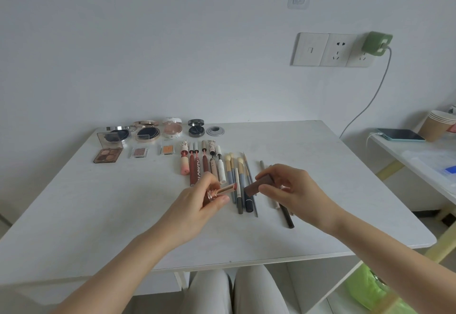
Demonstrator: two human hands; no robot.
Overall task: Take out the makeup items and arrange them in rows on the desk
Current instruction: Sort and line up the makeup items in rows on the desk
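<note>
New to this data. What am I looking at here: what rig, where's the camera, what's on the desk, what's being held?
There is no robot. A person works with two bare hands, and the single picture comes from a wide-angle camera worn on the head, looking forward and down; the bent edges come from the lens.

The white desk holds makeup laid out in rows. At the back are open compacts, in front of them small eyeshadow pans, then lip glosses, brushes and pencils side by side.

The left hand holds an open lipstick by its gold base, the bullet pointing right. The right hand holds its brown cap just off the tip, apart from it.

Off to the right, a side table carries a phone and paper cups.
</note>
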